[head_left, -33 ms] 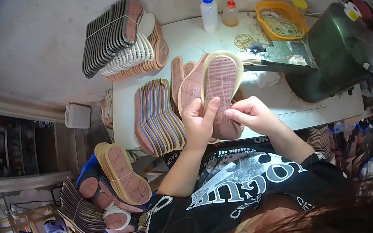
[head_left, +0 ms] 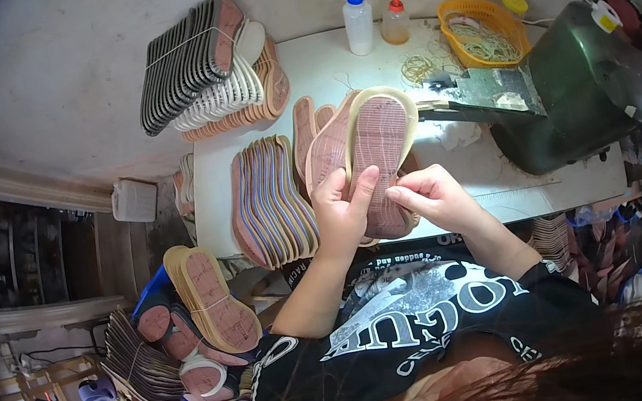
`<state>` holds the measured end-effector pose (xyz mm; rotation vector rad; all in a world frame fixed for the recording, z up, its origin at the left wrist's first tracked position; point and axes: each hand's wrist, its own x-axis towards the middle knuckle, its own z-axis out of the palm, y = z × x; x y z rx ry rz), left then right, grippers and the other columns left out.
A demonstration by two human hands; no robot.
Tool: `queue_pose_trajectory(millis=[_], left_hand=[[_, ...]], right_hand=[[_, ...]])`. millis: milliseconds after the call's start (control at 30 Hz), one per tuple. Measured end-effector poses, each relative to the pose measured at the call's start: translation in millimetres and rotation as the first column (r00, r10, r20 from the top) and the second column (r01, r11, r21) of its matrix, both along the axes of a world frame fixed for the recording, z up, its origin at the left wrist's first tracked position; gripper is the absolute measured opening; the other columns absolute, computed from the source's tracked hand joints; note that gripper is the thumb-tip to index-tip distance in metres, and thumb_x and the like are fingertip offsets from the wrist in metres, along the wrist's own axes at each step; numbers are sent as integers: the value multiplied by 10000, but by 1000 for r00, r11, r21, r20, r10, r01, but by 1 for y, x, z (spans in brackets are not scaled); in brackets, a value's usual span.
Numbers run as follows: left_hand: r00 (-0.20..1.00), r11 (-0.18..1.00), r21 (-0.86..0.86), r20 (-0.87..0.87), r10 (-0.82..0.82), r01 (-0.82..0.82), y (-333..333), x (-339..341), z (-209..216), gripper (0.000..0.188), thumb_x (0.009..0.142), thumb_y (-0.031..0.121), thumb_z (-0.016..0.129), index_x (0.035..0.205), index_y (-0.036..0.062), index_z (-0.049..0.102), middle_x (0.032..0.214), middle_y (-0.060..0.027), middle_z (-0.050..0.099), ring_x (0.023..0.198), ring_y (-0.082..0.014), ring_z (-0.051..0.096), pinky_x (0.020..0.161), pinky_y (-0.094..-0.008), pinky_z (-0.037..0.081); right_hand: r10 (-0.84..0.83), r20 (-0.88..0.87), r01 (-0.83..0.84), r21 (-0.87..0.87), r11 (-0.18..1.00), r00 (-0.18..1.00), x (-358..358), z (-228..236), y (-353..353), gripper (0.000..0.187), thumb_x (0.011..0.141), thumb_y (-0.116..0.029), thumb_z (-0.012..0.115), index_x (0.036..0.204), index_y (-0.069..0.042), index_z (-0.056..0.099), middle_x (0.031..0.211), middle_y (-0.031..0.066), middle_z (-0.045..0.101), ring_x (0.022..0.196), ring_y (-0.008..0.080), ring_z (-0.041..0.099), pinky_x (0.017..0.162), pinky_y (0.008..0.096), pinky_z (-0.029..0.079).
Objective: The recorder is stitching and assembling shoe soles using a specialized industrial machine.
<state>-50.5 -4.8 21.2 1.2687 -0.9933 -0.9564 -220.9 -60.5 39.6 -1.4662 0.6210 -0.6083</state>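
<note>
A pinkish-brown ribbed shoe sole [head_left: 380, 134] with a raised cream rim around its toe end is held up over the table's front edge. My left hand [head_left: 344, 212] wraps the sole from the left, its thumb lying across the ribbed face. My right hand [head_left: 439, 195] is closed in a pinch, thumb and forefinger meeting at the sole's right edge; whatever lies between the tips is hidden. Behind the held sole, several loose pink soles [head_left: 327, 152] rest on the table. To their left stands a tight row of striped soles [head_left: 270, 202].
Bundled black, white and tan soles [head_left: 197, 59] are stacked at the back left. A white bottle [head_left: 360, 26], a red-tipped glue bottle [head_left: 395, 22] and a yellow basket [head_left: 521, 28] stand along the back. A dark green machine [head_left: 566, 106] occupies the right. More soles [head_left: 214, 301] are piled at my left.
</note>
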Motion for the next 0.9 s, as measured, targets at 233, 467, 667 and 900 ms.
queue_pose_trajectory(millis=[233, 467, 667, 900], left_hand=[[927, 985, -30, 345, -147, 167, -15, 6, 31, 485, 757, 177, 779, 1105, -42, 522, 967, -114, 648, 888, -130, 629, 780, -263, 497], [952, 968, -54, -176, -249, 243, -22, -13, 41, 487, 756, 74, 749, 1165, -34, 507, 1020, -104, 631, 935, -158, 616, 853, -296, 486], [965, 985, -60, 217, -144, 160, -33, -19, 35, 377, 774, 70, 740, 1080, -30, 543, 1017, -135, 642, 905, -151, 630, 789, -296, 507], [983, 991, -129, -185, 0, -24, -86, -7, 52, 274, 844, 52, 653, 1089, -27, 559, 983, -77, 642, 852, -124, 616, 757, -251, 493]], right_hand=[[113, -111, -146, -375, 915, 987, -5, -2, -4, 210, 907, -171, 607, 814, 10, 657, 612, 1, 611, 548, 67, 545, 483, 227, 413], [368, 254, -438, 339, 832, 895, -11, -29, -25, 183, 825, -168, 708, 910, -7, 692, 792, 5, 669, 670, 67, 613, 598, 210, 487], [98, -85, -88, 107, 990, 992, -15, -9, -15, 243, 846, -199, 699, 934, 26, 688, 763, 12, 652, 678, 58, 569, 625, 235, 477], [133, 136, -161, 223, 961, 982, -37, -20, -18, 202, 898, -165, 644, 1016, -1, 646, 782, 20, 648, 631, 46, 523, 547, 215, 425]])
